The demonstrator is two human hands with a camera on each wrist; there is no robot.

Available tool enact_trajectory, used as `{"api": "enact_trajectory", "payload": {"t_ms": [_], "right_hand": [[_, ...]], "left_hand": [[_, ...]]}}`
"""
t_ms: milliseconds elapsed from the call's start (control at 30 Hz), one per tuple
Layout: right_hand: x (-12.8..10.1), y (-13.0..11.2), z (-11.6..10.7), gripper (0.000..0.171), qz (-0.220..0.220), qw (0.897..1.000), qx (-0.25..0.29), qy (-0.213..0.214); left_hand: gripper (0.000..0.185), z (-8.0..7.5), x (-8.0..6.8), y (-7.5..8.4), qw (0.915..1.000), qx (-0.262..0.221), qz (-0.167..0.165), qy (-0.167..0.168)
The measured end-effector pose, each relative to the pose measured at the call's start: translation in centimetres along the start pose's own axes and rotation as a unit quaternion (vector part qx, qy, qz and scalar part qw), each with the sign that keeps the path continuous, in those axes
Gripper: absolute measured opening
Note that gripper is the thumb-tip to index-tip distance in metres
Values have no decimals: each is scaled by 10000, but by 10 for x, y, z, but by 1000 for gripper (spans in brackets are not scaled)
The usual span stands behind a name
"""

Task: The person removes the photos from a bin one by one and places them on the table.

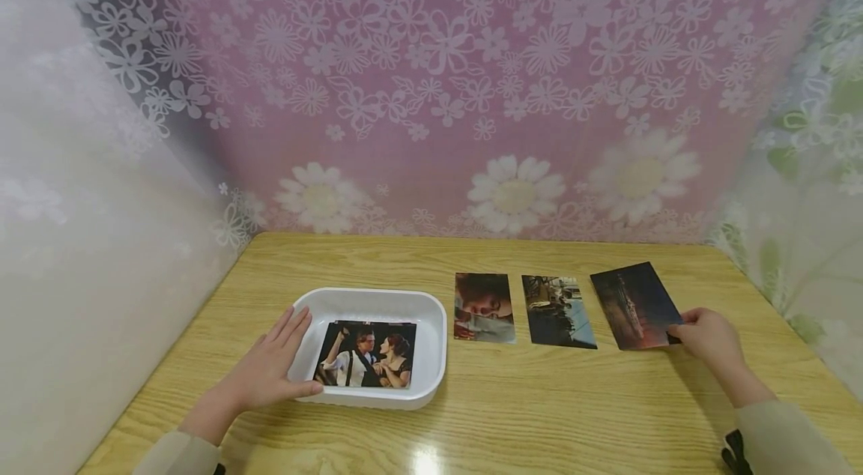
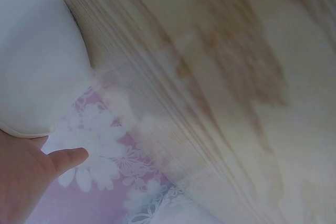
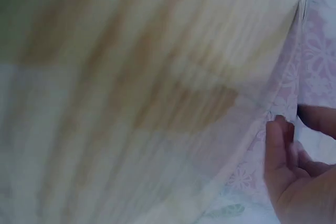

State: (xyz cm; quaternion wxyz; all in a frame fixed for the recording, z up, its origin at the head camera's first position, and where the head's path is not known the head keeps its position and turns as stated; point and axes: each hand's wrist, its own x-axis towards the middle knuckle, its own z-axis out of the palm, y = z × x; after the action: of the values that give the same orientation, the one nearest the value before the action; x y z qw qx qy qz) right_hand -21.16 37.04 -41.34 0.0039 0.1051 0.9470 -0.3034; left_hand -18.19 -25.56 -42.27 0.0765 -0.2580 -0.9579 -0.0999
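My left hand rests on the left rim of a white tray, fingers extended and thumb at its front edge. In the left wrist view, that hand touches the tray's wall. Inside the tray lies a photo card of two people. At the far right, my right hand pinches the lower right corner of a dark photo card showing a lit ship. The right wrist view has the right hand with this card seen nearly edge-on between thumb and fingers.
Two more photo cards lie on the wooden table between tray and right hand: one with a face, one with a ship-side scene. A pink flowered curtain hangs behind the table, with pale cloth at both sides.
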Motion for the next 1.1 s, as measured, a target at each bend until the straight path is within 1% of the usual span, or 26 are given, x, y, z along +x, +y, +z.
{"api": "enact_trajectory", "payload": {"t_ms": [33,100,233,367,533,633,700,833,967,1100], "right_hand": [[1,0,-1,38,-58,9996,-262,-89],[2,0,-2,35,-96,9981,-528,-286],[3,1,-1,33,-120,9957,-783,-475],[2,3,3,34,-130,9941,-970,-479],[0,-1,8,43,-286,9876,-1505,-333],[-1,-5,9,43,-182,9843,-1727,-322],[-1,-7,9,42,-105,9828,-1809,-342],[0,-9,10,41,-119,9811,-1903,-318],[1,-9,10,41,-126,9821,-1858,-268],[-2,-13,9,37,-331,9827,-1801,-263]], "left_hand": [[101,0,0,0,10000,1,-19,-24],[101,-1,0,0,10000,-7,-45,-49],[101,-2,0,1,10000,-27,-51,-61],[101,-3,1,1,10000,-29,-57,-73],[101,-3,0,2,9999,-30,-85,-108],[101,-3,0,2,9999,-58,-92,-88],[101,-2,-1,2,9999,-68,-86,-64],[101,-1,-1,1,10000,-51,-61,-13],[101,0,-1,-1,10000,-10,-18,27],[101,-1,0,0,10000,-54,-5,-24]]}}
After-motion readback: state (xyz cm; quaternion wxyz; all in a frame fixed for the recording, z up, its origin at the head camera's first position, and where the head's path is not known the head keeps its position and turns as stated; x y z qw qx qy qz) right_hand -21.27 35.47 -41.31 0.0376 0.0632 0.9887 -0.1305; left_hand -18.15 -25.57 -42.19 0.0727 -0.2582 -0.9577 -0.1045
